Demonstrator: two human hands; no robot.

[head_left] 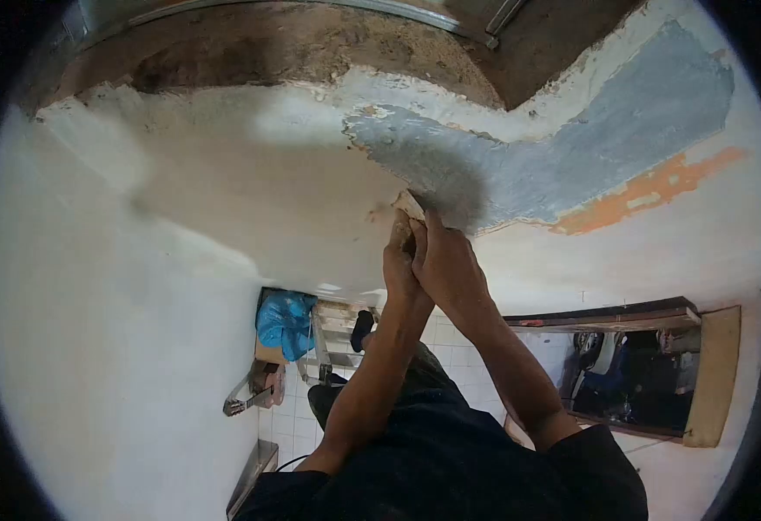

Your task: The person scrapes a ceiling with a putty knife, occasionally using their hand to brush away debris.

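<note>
Both my hands meet in front of the wall, their fingers closed around a small, pale, flat-bladed scraper (410, 205). My left hand (400, 258) is on its left side, with the fingertips close to the blade. My right hand (450, 263) wraps it from the right and partly overlaps the left. The handle is hidden by the fingers. The blade's tip is at the wall, by the left edge of a grey patch (519, 178) where the paint is gone. Cream paint (302, 191) covers the surface left of it.
Above runs a rough brown ledge (311, 48) with broken edges. An orange strip (649, 193) borders the grey patch. Below, a ladder (319, 347) stands under me near a blue plastic bag (285, 321) and a guitar (259, 386). A doorway with a wooden door (712, 378) is at right.
</note>
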